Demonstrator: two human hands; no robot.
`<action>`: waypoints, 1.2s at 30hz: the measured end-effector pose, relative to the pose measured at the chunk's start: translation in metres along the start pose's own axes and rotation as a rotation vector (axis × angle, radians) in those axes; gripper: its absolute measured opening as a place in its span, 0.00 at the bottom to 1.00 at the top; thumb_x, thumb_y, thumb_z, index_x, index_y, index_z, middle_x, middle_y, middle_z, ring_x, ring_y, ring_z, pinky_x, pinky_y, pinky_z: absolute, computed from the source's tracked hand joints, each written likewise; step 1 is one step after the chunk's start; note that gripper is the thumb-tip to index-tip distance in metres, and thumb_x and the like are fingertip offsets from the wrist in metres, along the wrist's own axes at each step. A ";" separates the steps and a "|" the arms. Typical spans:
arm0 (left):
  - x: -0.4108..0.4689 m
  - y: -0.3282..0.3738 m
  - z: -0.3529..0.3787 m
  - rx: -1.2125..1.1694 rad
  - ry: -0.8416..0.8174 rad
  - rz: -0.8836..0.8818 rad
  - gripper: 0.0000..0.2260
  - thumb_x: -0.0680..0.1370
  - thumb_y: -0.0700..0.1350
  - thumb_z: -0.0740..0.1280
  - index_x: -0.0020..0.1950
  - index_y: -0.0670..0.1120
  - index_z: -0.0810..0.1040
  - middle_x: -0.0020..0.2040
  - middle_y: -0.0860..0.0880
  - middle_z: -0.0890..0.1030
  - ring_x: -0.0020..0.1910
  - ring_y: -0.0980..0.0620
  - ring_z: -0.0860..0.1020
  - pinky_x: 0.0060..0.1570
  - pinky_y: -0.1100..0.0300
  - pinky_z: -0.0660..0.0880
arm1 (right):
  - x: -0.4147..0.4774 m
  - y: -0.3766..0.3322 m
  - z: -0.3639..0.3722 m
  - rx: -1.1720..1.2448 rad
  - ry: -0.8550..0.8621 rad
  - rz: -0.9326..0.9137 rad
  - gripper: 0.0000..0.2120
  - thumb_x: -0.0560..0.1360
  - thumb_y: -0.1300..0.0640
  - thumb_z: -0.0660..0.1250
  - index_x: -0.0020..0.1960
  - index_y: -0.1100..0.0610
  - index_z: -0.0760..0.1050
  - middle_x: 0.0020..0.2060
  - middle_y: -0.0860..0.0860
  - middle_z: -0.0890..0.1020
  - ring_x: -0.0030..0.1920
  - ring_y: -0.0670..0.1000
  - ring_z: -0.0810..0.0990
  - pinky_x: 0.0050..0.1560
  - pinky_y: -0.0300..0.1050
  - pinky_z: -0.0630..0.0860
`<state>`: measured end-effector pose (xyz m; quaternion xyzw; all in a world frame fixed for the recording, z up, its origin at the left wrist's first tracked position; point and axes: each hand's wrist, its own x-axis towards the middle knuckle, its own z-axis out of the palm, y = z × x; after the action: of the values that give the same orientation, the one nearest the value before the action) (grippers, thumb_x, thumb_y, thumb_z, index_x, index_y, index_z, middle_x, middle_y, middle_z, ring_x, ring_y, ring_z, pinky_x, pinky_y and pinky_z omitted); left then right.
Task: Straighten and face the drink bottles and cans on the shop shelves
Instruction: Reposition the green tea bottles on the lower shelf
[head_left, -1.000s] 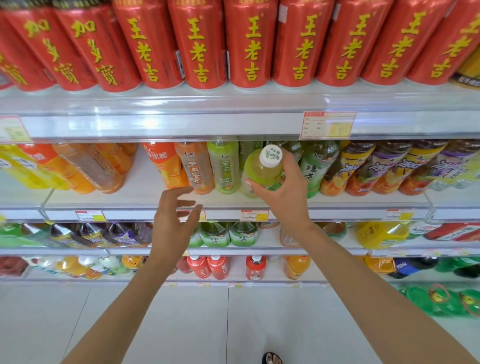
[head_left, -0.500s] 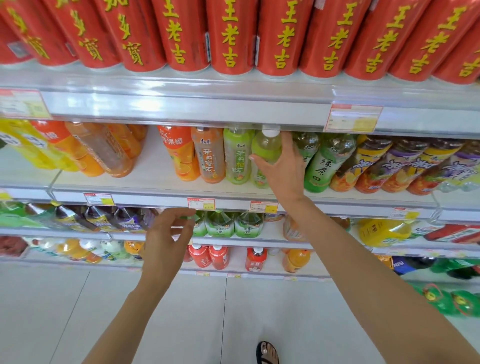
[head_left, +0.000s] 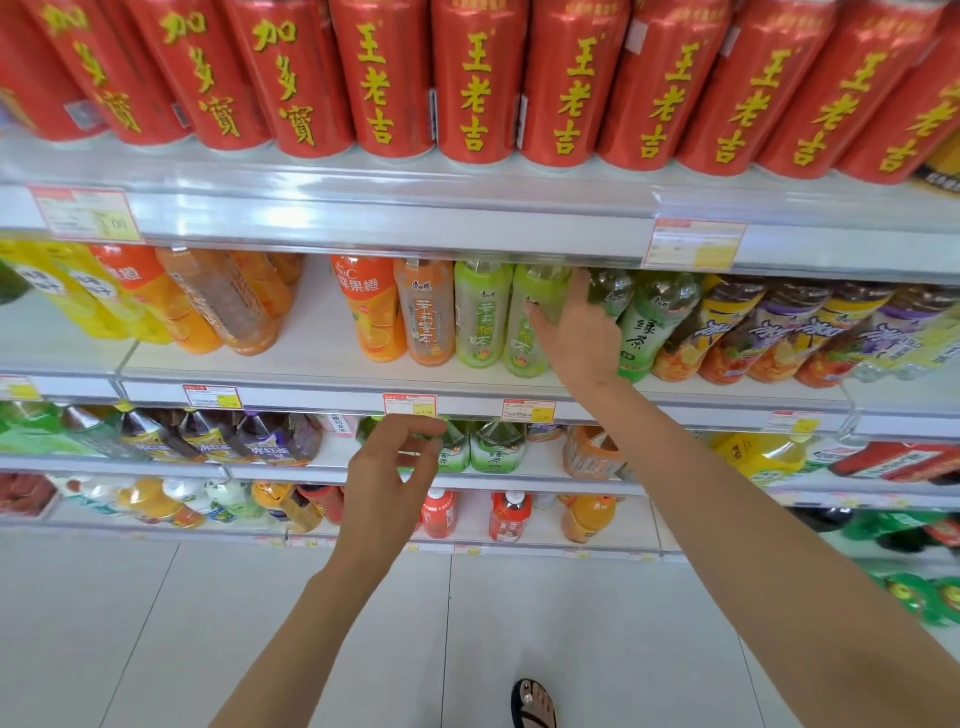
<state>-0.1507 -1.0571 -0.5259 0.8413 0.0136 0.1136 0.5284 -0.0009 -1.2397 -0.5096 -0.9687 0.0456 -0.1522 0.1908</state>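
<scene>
On the second shelf (head_left: 311, 397) a pale green tea bottle (head_left: 543, 286) stands upright in the front row, to the right of a matching green bottle (head_left: 480, 317). My right hand (head_left: 579, 338) grips it from the right side, with the thumb across its label. The shelf above hides its cap. My left hand (head_left: 392, 467) hovers lower, in front of the third shelf, with fingers loosely curled and holding nothing. Left of the green pair stand an orange-label tea bottle (head_left: 426, 312) and an orange juice bottle (head_left: 371, 306).
Tall red cans (head_left: 475, 83) line the top shelf. Dark green tea bottles (head_left: 649, 322) and purple-yellow bottles (head_left: 779, 332) fill the row to the right. Several orange and yellow bottles (head_left: 218, 301) lean at the left. Lower shelves hold more bottles above a white tiled floor.
My right hand has carried the pale green bottle from in front of the shelf back into the row and stood it upright. My left hand has dropped lower and its fingers have curled in.
</scene>
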 end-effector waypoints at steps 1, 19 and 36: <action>-0.001 0.003 0.000 -0.005 -0.004 0.008 0.10 0.75 0.33 0.65 0.48 0.48 0.78 0.45 0.53 0.81 0.45 0.59 0.77 0.42 0.75 0.71 | -0.002 0.002 0.002 0.036 0.003 0.001 0.31 0.77 0.45 0.60 0.72 0.61 0.55 0.42 0.62 0.82 0.43 0.63 0.81 0.40 0.50 0.74; -0.042 0.034 -0.028 0.010 -0.033 -0.079 0.08 0.76 0.39 0.65 0.49 0.52 0.75 0.47 0.63 0.75 0.41 0.68 0.75 0.35 0.65 0.76 | -0.110 0.004 0.007 0.579 -0.325 0.082 0.28 0.76 0.56 0.64 0.74 0.51 0.58 0.62 0.55 0.76 0.55 0.55 0.79 0.55 0.54 0.76; -0.087 0.019 -0.057 0.009 0.085 -0.129 0.10 0.75 0.36 0.66 0.47 0.52 0.78 0.43 0.50 0.82 0.43 0.54 0.80 0.42 0.69 0.74 | -0.033 -0.020 0.017 0.969 -0.419 0.511 0.37 0.78 0.59 0.63 0.77 0.50 0.43 0.76 0.50 0.55 0.74 0.55 0.59 0.72 0.48 0.56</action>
<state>-0.2493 -1.0275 -0.5006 0.8353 0.0904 0.1148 0.5300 -0.0260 -1.2099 -0.5263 -0.7386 0.1644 0.0898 0.6476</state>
